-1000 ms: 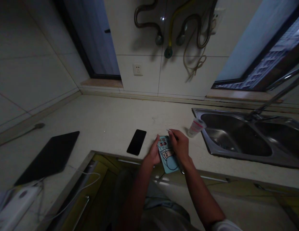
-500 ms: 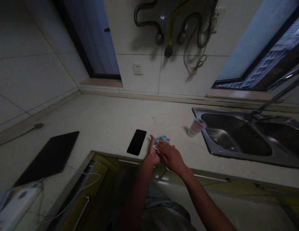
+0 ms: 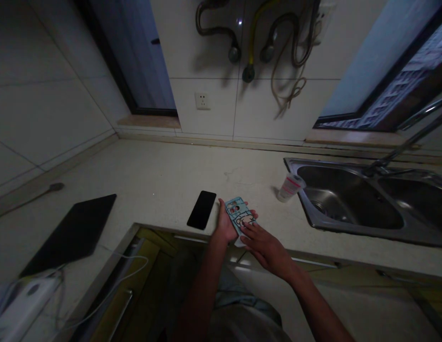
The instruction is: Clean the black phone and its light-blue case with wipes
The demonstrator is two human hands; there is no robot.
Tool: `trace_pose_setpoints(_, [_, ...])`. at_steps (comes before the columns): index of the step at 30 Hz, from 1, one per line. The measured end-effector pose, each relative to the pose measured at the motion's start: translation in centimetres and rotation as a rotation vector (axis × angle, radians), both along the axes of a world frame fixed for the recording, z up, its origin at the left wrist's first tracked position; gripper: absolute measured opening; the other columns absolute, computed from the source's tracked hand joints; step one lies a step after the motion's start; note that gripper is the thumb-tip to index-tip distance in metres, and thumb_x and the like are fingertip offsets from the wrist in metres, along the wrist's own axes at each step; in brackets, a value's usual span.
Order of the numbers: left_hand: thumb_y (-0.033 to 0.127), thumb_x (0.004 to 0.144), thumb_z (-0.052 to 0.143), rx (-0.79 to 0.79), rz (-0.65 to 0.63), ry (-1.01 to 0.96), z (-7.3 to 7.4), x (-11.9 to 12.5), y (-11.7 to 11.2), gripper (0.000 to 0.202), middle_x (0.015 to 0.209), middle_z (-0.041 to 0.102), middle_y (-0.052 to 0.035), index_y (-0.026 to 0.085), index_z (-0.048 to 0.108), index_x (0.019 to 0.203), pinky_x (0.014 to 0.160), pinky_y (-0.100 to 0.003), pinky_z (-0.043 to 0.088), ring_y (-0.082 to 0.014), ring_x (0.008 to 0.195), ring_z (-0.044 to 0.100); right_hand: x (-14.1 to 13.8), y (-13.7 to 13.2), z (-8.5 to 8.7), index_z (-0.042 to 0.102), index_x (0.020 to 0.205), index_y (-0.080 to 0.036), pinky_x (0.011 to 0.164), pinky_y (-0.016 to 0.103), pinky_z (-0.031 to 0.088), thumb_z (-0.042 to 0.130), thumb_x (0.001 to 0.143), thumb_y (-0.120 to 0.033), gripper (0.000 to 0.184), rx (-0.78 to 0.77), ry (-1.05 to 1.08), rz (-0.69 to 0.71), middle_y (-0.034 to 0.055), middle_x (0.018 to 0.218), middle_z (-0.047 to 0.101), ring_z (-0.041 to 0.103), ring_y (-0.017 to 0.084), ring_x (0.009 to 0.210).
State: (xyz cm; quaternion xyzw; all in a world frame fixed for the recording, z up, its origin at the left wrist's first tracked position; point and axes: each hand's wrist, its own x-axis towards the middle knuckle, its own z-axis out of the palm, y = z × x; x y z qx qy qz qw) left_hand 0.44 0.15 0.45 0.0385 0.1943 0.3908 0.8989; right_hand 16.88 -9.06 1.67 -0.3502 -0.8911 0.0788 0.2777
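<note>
A light-blue phone case [image 3: 236,204] with a cartoon picture and camera cutouts lies across my left hand [image 3: 226,227]. The thumb is along its left edge and fingertips show past its right edge. My right hand [image 3: 263,244] rests over the lower part of the case, fingers pressed on it. Under those fingers a thin white piece [image 3: 239,242], like a tissue, sticks out at the lower left; most of it is hidden. A black phone [image 3: 202,210] lies flat on the counter, just left of my left hand.
On the pale counter [image 3: 171,175], a plastic cup [image 3: 290,187] stands beside the steel double sink [image 3: 306,218]. A dark flat panel [image 3: 71,232] lies at the left, near a white cable [image 3: 135,268] and a white box-like object [image 3: 28,304]. Hoses [image 3: 217,32] hang on the wall.
My right hand has slid down the case toward me, taking the white piece along. The upper case with its cutouts and cartoon is now uncovered.
</note>
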Motion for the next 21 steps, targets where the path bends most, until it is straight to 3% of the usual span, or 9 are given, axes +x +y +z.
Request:
trace_pose_setpoints(7, [0.084,0.081,0.028,0.023,-0.005,-0.013,-0.7,-0.1,0.3,0.092,0.101,0.072,-0.0239,0.007,0.064,0.118,0.096,-0.059,0.043,-0.0397,0.105,0.066,2.5,0.3,-0.6,0.061,0.131,-0.022,0.113,0.052,0.04,0.052,0.098,-0.02,0.035,0.037,0.034,-0.078,0.0133,0.148,0.05,0.039,0.025,0.144])
trace_pose_setpoints(12, [0.083,0.082,0.028,0.0,-0.02,-0.001,-0.1,0.3,0.3,0.092,0.107,0.071,-0.0244,0.008,0.062,0.123,0.093,-0.059,0.046,-0.0395,0.105,0.066,2.6,1.7,-0.5,0.069,0.122,-0.024,0.109,0.05,0.044,0.053,0.098,-0.026,0.029,0.05,0.131,-0.227,0.0126,0.144,0.055,0.047,0.026,0.137])
trace_pose_setpoints(16, [0.081,0.083,0.029,-0.009,-0.033,0.013,0.7,0.4,0.0,0.09,0.106,0.072,-0.0235,0.007,0.063,0.122,0.091,-0.054,0.048,-0.0372,0.101,0.068,1.4,3.1,0.0,0.074,0.112,-0.022,0.088,0.043,0.054,0.054,0.097,-0.033,0.027,0.045,0.134,-0.408,0.0143,0.113,0.067,0.061,0.027,0.105])
trace_pose_setpoints(19, [0.08,0.084,0.03,0.01,-0.038,-0.017,0.9,0.6,-0.2,0.088,0.104,0.072,-0.0218,0.008,0.064,0.121,0.093,-0.052,0.048,-0.0358,0.101,0.068,0.4,4.3,0.6,0.077,0.105,-0.02,0.072,0.036,0.05,0.051,0.098,-0.038,0.032,0.016,0.108,-0.543,0.0103,0.085,0.063,0.058,0.024,0.083])
trace_pose_setpoints(21, [0.079,0.085,0.03,0.021,-0.044,-0.042,0.8,0.7,-0.2,0.086,0.104,0.073,-0.0204,0.009,0.064,0.121,0.095,-0.052,0.047,-0.0348,0.102,0.067,-0.2,5.1,1.1,0.076,0.105,-0.02,0.068,0.032,0.048,0.047,0.099,-0.038,0.034,-0.042,0.115,-0.575,0.0079,0.078,0.062,0.058,0.022,0.077])
